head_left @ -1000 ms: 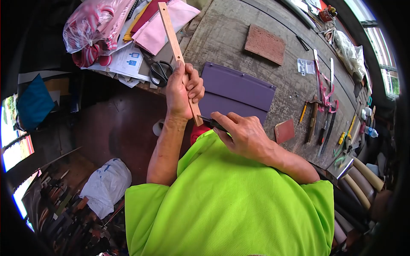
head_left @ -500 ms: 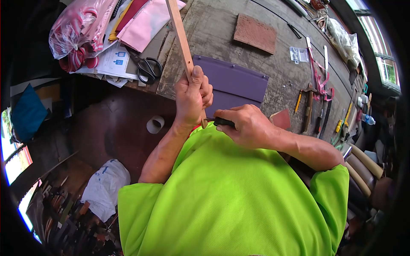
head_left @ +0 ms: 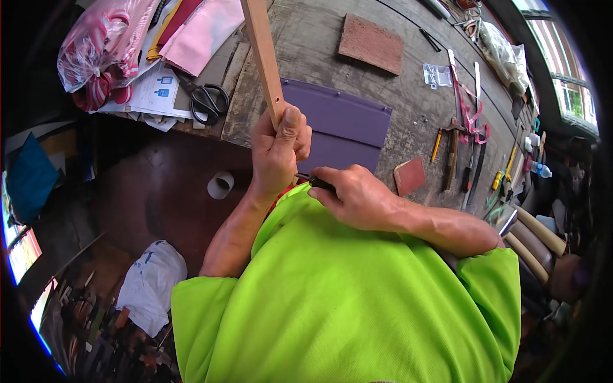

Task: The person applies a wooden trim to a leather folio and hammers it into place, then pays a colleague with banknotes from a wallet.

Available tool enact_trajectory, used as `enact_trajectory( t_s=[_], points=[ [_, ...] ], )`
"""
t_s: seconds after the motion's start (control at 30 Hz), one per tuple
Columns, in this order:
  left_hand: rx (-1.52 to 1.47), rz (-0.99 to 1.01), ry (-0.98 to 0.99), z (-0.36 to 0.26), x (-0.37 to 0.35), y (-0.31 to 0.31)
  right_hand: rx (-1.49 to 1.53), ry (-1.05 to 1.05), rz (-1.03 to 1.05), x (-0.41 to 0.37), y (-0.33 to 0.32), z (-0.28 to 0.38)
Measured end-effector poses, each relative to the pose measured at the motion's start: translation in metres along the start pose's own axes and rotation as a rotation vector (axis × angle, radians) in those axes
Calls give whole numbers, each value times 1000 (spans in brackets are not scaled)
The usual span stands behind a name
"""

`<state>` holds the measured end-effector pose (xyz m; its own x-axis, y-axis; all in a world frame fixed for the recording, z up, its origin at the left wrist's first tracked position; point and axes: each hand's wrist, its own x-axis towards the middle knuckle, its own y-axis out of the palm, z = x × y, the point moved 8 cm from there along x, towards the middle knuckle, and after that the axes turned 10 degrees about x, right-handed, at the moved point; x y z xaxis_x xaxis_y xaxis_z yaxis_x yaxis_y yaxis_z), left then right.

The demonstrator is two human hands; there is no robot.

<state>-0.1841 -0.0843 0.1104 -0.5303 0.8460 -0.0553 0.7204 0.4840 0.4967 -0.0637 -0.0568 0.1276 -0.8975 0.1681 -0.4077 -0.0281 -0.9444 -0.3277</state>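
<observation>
My left hand (head_left: 281,150) is closed in a fist around a tan leather-like strap (head_left: 260,54), thumb on top. The strap runs up past the table's edge and out of view, with a small hole just above my thumb. In my right hand (head_left: 357,195) is a small black-handled tool (head_left: 322,184), gripped between thumb and fingers close to my chest. Its thin tip points left at the strap's lower end, just under my left fist; whether it touches cannot be made out. Behind both hands, a purple flat case (head_left: 338,115) lies on the table.
On the worn table (head_left: 306,38) are a reddish slab (head_left: 371,45), a red-brown piece (head_left: 410,175), a hammer (head_left: 452,153), a small clear box (head_left: 437,75) and black scissors (head_left: 209,103). Pink cloth (head_left: 201,38) and a bagged bundle (head_left: 102,45) sit at left. A white sack (head_left: 153,284) lies below.
The view has shifted slightly, so the table things sit a little further left and up. Both hands keep their grips; the strap's lower end is now mostly hidden under my left hand.
</observation>
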Motion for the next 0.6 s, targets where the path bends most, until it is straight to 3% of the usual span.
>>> enact_trajectory(
  t_s=[0.13, 0.23, 0.33, 0.43, 0.57, 0.6],
  points=[
    [126, -84, -203, 27, 6, -14, -947, -446, -24, -8, 24, 23],
    [157, -89, -313, 46, 1, -21, -1090, -524, 5, -8, 34, 23],
    [131, -113, -292, 50, 1, -27, -962, -395, -2, 0, 32, 16],
    [84, -139, -158, 38, -5, -29, -157, -15, 35, 13, 16, -14],
    [134, 4, 155, -2, -9, -11, 1397, 859, 293, -5, 47, -46],
    [129, 86, 219, -5, -10, -7, 1543, 898, 268, -9, 53, -42]
  ],
)
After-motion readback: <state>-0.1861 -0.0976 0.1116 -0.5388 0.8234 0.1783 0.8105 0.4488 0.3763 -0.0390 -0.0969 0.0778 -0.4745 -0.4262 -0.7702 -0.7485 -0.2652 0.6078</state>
